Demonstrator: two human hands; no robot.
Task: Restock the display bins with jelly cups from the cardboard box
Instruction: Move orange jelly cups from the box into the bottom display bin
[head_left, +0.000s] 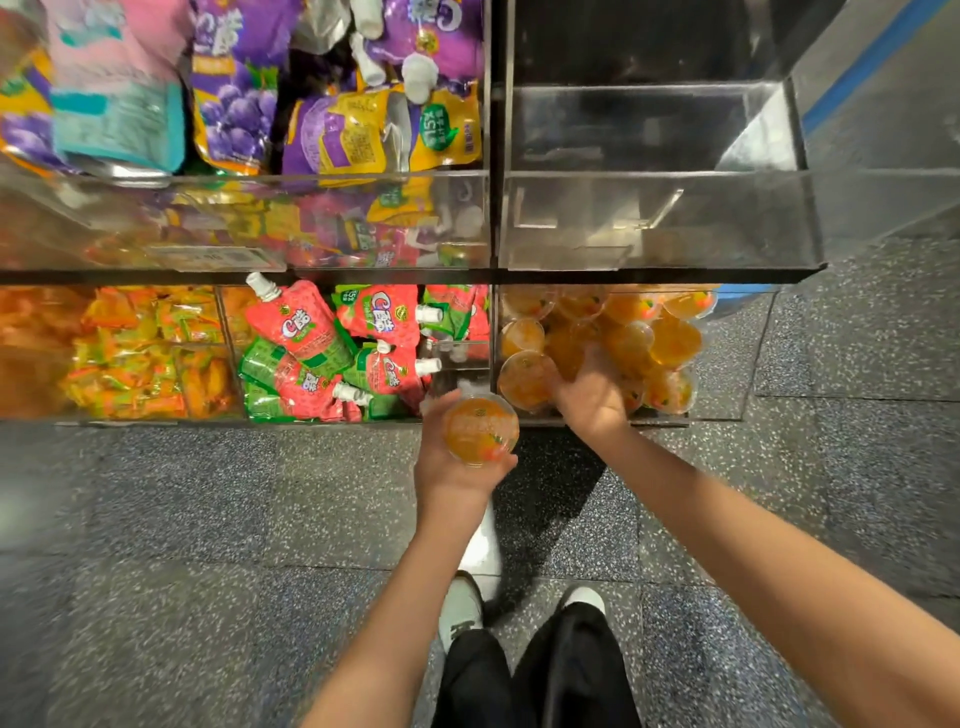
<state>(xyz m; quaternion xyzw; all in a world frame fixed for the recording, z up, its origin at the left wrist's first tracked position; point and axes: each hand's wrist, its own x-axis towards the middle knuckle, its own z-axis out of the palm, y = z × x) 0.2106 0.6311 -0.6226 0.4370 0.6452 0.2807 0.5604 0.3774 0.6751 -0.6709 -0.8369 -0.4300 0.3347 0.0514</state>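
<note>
Two bare hands at work before clear display bins. Left hand (457, 470) palm up, fingers curled round one orange jelly cup (480, 428), lid facing the camera, held just in front of the lower row's front edge, at the divide between the pouch bin and the cup bin. Right hand (589, 397) reaching over the front edge of the lower right bin (737, 364), back of the hand upward, fingertips buried among the jelly cups (660, 343) heaped inside; touching them, but whether gripping one or lying loose cannot be told, fingers being hidden and blurred. Heap filling most of that bin, cups lying at all angles, one large cup (524, 379) at the front left corner just beside the right hand.

Left of it, red and green spouted pouches (332, 353) piled in the middle lower bin. Further left, orange and yellow wrapped sweets (135, 353) in the far left lower bin. Above, purple and yellow grape pouches (311, 104) in the upper left bin. Upper right bin (649, 218) showing only bare clear walls. Below, speckled grey floor (182, 545), black trousers (545, 675) and white shoes (462, 608).
</note>
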